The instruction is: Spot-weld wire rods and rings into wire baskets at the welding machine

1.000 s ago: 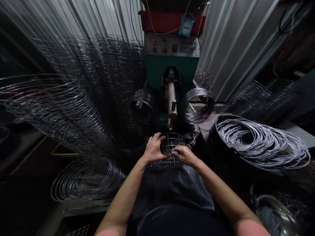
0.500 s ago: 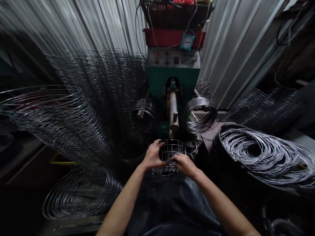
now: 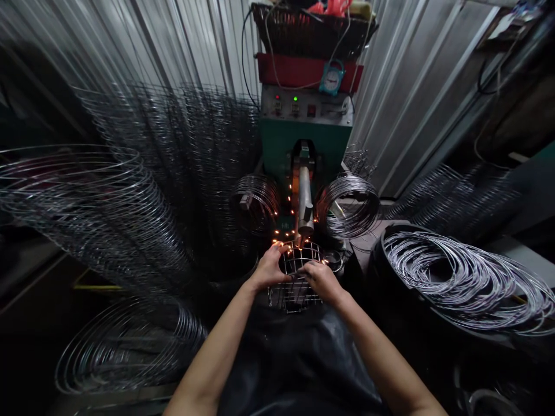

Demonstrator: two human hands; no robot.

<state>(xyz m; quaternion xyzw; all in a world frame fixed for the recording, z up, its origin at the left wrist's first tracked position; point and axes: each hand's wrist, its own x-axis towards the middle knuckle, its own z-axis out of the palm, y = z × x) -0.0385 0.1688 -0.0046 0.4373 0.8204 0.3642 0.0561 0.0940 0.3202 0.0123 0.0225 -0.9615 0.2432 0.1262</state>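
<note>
A round wire basket (image 3: 299,297) of crossed metal rods is between my hands, its far rim under the copper-tipped electrode (image 3: 299,238) of a green spot welder (image 3: 275,136). Orange sparks (image 3: 277,234) fly from where tip and wire meet. My left hand (image 3: 271,268) grips the basket's left side, thumb pointing inward. From the right, my right hand (image 3: 321,279) is closed at the near part of the basket, its fingertips close to the left thumb. The exact wires under the fingers are hard to make out.
Wire ring coils hang left (image 3: 255,199) and right (image 3: 349,202) of the welder arm. Tall stacks of wire frames (image 3: 143,202) crowd the left side. At right, a black tub (image 3: 379,254) holds loose wire rings (image 3: 468,271). A blue clock (image 3: 332,78) hangs above the panel.
The electrode now meets the basket's far rim and sparks spray out. A green light has come on beside the red one. My right hand has shifted slightly up and left.
</note>
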